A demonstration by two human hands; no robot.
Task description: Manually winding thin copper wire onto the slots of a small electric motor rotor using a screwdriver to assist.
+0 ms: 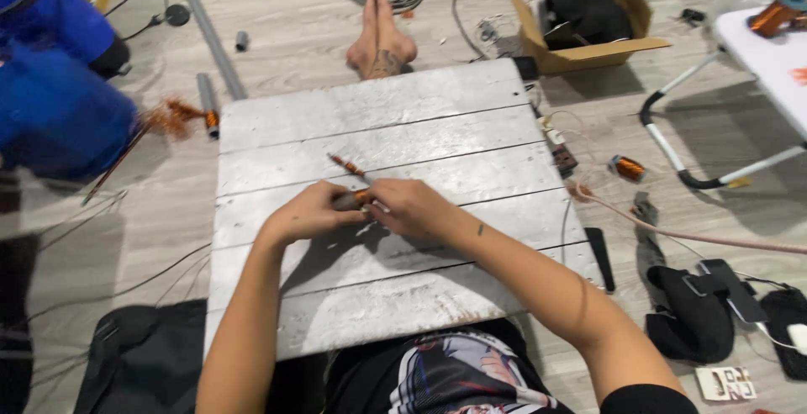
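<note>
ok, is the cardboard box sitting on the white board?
No, the cardboard box stands on the floor beyond the far right corner of the white plank board, apart from it.

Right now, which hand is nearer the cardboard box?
Right. The right hand is on the box's side of the white board, below and left of the cardboard box. The left hand sits beside it, farther left and farther from the box.

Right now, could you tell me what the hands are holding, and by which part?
Both hands, left and right, pinch a thin copper-wound rod at its near end; its far end juts free over the board.
</note>
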